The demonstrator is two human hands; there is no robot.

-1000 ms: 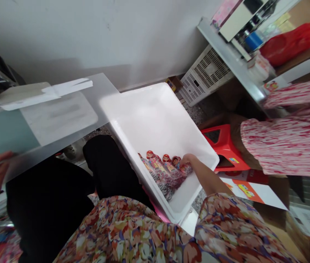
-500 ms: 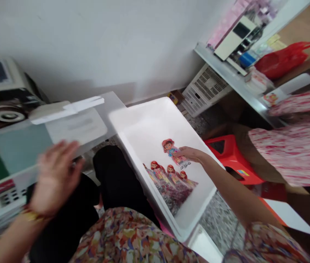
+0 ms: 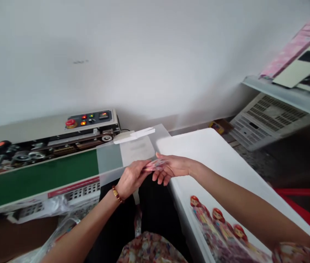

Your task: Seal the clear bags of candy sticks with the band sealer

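Observation:
In front of my lap, my left hand (image 3: 134,177) pinches one end of a small clear packet (image 3: 156,165) with pink contents. My right hand (image 3: 171,168) is at the packet's other end, its fingers spread and slightly curled under it, palm partly up. Below my right forearm, several red-haired doll figures in clear wrapping (image 3: 219,219) lie in a white foam box (image 3: 199,146). The held packet's print is blurred.
A sealing machine (image 3: 89,124) with lit buttons and a green belt (image 3: 70,166) stands at the left. Beneath the belt is a white basket (image 3: 82,191). A grey crate (image 3: 267,117) and red stool (image 3: 305,204) are at the right.
The view has turned left. My right hand has left the foam box with a doll figure and come to my left hand, which has closed on the packet.

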